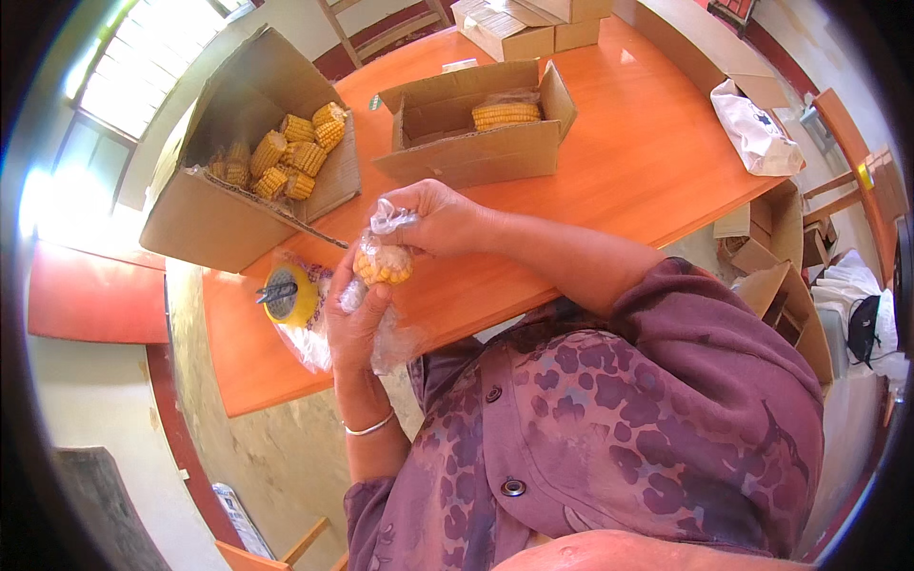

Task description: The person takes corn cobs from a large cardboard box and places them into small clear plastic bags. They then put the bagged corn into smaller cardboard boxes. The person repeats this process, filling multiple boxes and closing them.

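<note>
Between my hands is a short piece of corn on the cob (385, 265), its cut end turned up towards me. My left hand (359, 314) grips the corn from below and the side, with crumpled clear plastic (393, 341) hanging beneath it. Thumb and fingers of my right hand (444, 218) pinch a gathered end of clear plastic film (390, 216) just above the cob. In an open cardboard box (214, 221) to the left lie several corn pieces (300, 153). A smaller open carton (471, 158) ahead holds wrapped corn (505, 115) at its right end.
On the orange table (628, 153), a yellow roll of tape (303, 296) with dark scissors-like handles on it sits on a printed plastic bag (314, 342) at left. Closed cartons (528, 36) stand at the back. A white cloth bag (755, 135) rests at the right edge.
</note>
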Demonstrator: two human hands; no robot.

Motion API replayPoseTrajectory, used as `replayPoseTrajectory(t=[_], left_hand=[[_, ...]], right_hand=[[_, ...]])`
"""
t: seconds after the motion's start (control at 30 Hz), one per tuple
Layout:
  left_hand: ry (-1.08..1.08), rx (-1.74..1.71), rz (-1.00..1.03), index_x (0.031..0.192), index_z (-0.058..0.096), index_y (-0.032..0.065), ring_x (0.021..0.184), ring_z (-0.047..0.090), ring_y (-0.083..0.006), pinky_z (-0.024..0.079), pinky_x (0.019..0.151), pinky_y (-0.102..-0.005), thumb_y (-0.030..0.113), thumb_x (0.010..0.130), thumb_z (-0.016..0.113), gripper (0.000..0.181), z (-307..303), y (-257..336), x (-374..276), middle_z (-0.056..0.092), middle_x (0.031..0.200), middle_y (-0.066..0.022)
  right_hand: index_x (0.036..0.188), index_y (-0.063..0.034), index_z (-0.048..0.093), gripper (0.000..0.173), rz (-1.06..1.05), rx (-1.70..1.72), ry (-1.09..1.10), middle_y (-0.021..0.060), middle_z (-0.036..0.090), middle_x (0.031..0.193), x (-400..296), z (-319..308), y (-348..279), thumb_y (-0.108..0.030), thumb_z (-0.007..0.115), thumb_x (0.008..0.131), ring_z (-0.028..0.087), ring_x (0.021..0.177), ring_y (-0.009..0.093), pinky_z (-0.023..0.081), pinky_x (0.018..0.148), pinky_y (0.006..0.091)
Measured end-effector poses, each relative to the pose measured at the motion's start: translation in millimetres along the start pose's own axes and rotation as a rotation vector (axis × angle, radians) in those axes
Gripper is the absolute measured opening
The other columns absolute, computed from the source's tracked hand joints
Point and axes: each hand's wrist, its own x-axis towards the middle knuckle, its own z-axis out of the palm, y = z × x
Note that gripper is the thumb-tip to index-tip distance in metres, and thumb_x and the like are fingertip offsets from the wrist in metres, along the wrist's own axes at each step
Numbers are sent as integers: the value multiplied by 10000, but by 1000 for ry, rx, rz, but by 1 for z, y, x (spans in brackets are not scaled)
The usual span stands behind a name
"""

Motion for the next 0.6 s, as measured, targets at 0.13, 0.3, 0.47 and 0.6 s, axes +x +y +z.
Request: replayPoseTrajectory(t=[0.13, 0.3, 0.47, 0.6], left_hand=[[-36, -60, -3, 1279, 522, -32, 1001, 549, -107, 431, 873, -246, 239, 841, 734, 557, 11, 3, 7, 603, 1114, -32], [10, -72, -12, 1231, 562, -37, 920, 558, -77, 440, 808, -217, 235, 893, 677, 449, 30, 15, 19, 622, 1063, -35], [-202, -86, 36, 1210, 582, -35, 887, 555, -58, 446, 778, -214, 208, 905, 658, 398, 68, 35, 34, 650, 1017, -33], [-71, 325, 357, 1260, 560, 0, 929, 606, -122, 472, 822, -258, 147, 874, 663, 425, 87, 41, 58, 671, 1074, -92]], right_hand=[[1012, -36, 649, 228, -278, -426, 25, 97, 663, 809, 2, -8, -6, -175, 697, 838, 620, 697, 209, 500, 668, 301], [1078, -45, 620, 386, -363, -816, -86, 198, 636, 980, -25, -22, -76, -241, 727, 763, 616, 949, 369, 495, 816, 413], [1191, -43, 580, 505, -285, -883, -77, 165, 629, 1053, -35, -58, -108, -218, 753, 750, 617, 974, 296, 504, 831, 368], [1248, -34, 563, 520, -171, -758, 103, 50, 648, 1065, -37, -100, -141, -186, 761, 792, 611, 947, 109, 510, 832, 265]])
